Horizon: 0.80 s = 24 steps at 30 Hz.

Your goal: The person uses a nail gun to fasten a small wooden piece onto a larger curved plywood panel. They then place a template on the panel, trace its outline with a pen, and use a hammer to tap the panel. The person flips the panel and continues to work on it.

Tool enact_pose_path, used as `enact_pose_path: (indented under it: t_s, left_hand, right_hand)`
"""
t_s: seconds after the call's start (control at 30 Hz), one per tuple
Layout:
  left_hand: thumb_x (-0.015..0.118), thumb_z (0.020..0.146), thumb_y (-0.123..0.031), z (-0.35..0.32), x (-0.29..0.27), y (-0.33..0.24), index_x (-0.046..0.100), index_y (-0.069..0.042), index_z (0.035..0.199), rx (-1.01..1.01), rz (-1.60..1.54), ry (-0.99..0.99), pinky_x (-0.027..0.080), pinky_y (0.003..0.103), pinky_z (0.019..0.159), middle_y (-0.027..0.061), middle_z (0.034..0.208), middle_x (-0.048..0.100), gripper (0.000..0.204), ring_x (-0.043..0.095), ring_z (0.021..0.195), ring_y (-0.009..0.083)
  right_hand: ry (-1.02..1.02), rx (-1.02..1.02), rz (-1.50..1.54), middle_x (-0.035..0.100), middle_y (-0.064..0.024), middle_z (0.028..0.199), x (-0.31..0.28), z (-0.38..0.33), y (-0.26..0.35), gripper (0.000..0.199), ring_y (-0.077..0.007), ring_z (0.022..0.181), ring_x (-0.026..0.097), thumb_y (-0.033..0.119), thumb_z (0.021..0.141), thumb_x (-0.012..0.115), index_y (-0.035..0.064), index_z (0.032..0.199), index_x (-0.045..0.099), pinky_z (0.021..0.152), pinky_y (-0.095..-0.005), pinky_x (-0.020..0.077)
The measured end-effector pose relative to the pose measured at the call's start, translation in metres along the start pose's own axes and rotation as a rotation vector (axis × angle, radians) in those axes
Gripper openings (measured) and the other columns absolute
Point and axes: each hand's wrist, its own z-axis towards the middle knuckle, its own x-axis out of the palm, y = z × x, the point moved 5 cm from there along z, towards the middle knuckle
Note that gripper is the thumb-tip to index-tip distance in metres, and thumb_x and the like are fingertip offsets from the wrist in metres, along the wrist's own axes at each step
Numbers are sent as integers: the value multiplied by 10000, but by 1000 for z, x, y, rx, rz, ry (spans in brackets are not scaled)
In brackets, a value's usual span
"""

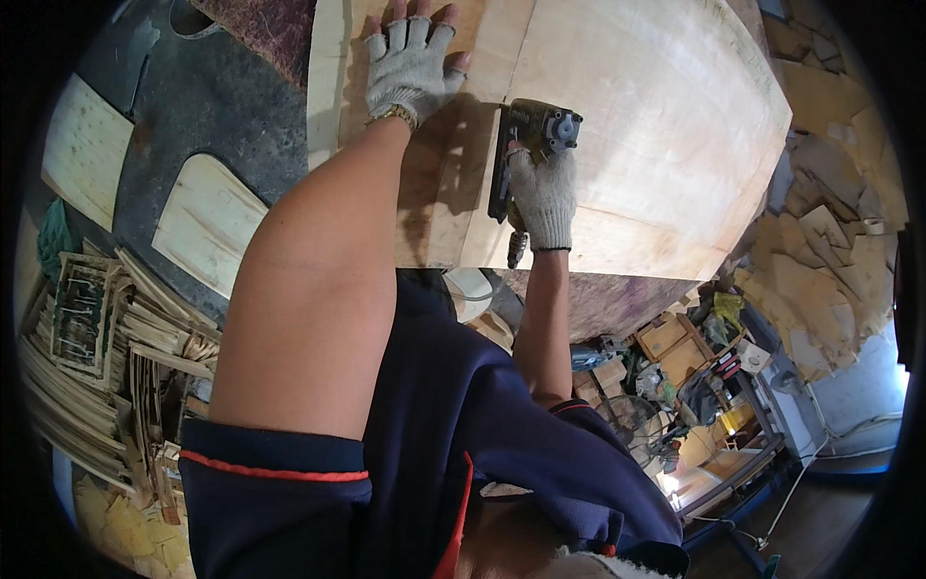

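— Plywood sheet point(656, 125): where are my hands on it?

— I see my left hand point(410, 63) flat near the far edge, gloved fingers point(397, 37) slightly spread. My right hand point(545, 198) is wrapped tight around a nail gun point(526, 145), pressed on the sheet's near edge.

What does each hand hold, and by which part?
Right hand grips the nail gun by its handle. Left hand holds nothing, pressing flat on the plywood.

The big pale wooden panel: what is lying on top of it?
On the wooden panel rest the gloved left hand, pressed flat, and a nail gun gripped by the right hand. Whatever lies beneath the hands and tool is covered.
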Motion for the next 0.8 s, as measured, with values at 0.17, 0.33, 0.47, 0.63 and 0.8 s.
enact_pose_path:
  t_s: [0.17, 0.33, 0.47, 0.63, 0.8]
  left_hand:
    - [610, 881, -477, -1, -1, -1, 486, -101, 1478, 33, 29, -35, 156, 632, 1221, 220, 1597, 352, 716, 254, 1492, 456]
    - [610, 885, -481, -2, 1, -1, 481, -98, 1480, 26, 44, -22, 156, 633, 1221, 215, 1604, 342, 720, 252, 1493, 453]
    - [610, 888, -479, 0, 1, -3, 478, -99, 1485, 16, 64, -16, 147, 633, 1223, 208, 1614, 328, 719, 236, 1502, 445]
    - [603, 893, -478, 0, 0, -5, 477, -98, 1488, 13, 74, 11, 128, 633, 1226, 204, 1627, 308, 717, 216, 1511, 440]
    - [605, 891, -477, 2, 1, -3, 483, -98, 1484, 17, 69, -2, 128, 629, 1226, 204, 1628, 306, 714, 213, 1512, 438]
  right_hand:
    - [18, 79, 49, 716, -209, 858, 0, -18, 0, 314, -352, 758, 703, 198, 867, 622, 21, 1117, 692, 696, -462, 543]
    - [86, 175, 40, 720, -209, 882, 1, -34, -13, 316, -349, 797, 706, 200, 865, 621, 20, 1114, 694, 712, -455, 543]
    - [26, 62, 79, 728, -192, 886, 4, -48, -21, 325, -336, 790, 710, 205, 869, 632, 23, 1131, 692, 712, -453, 548]
    - [29, 59, 181, 734, -192, 934, 6, -65, -33, 331, -332, 818, 715, 182, 899, 627, 10, 1177, 675, 730, -449, 551]
    - [116, 86, 60, 743, -203, 977, 9, -79, -39, 336, -360, 869, 725, 183, 911, 633, 12, 1197, 673, 752, -443, 554]
